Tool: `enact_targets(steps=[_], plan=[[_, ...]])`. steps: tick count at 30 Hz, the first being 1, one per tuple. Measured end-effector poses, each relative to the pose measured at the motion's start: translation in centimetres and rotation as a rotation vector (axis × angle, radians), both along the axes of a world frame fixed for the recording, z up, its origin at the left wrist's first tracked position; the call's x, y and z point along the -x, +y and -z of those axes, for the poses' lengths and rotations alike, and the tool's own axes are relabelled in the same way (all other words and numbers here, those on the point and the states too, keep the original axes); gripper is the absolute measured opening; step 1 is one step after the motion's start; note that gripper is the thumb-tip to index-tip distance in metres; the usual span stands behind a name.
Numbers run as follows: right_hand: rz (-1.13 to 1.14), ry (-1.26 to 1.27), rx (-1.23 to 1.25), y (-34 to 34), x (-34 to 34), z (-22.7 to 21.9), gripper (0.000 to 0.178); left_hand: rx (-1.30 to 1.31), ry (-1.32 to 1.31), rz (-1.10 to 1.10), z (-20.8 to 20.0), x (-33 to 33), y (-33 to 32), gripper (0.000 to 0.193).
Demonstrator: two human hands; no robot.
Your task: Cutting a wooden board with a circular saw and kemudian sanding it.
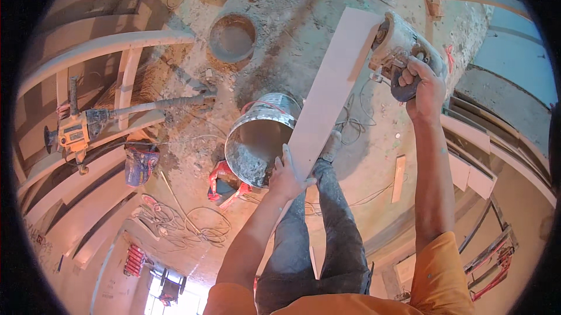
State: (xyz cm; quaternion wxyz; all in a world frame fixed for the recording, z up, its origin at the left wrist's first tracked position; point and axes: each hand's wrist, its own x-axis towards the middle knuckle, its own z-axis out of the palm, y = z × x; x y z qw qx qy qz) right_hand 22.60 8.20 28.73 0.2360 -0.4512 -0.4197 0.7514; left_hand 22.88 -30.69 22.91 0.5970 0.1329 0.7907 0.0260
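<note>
My left hand (285, 176) grips the near end of a long white board (331, 84), its fingers along one side and its thumb at the other. The board slants up and away to the right, passing over the right rim of a dirty bucket (235, 145). My right hand (422, 84) is wrapped round the dark handle of a dusty handheld power saw (403, 43). The saw sits at the board's far end, against its right edge. Its blade, and whether it touches the board, I cannot make out.
A round basin (232, 39) stands on the dusty floor ahead. To the left lie a yellow mixing drill (74, 134) and a bag (140, 164). A red-and-black object (221, 185) and coiled cords (204, 227) are near the bucket. Boards (467, 169) are stacked at the right.
</note>
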Motion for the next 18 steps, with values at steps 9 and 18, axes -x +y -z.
enact_targets(steps=[9, 18], plan=[[-0.001, -0.064, 0.017, 0.2, 0.8, -0.2, 0.008, 0.002, -0.02, -0.029, 0.0, 0.1, 0.0, 0.15], [-0.002, -0.038, 0.025, 0.9, 0.7, 0.5, 0.006, -0.009, -0.035, -0.03, 0.1, 0.3, -0.2, 0.15]])
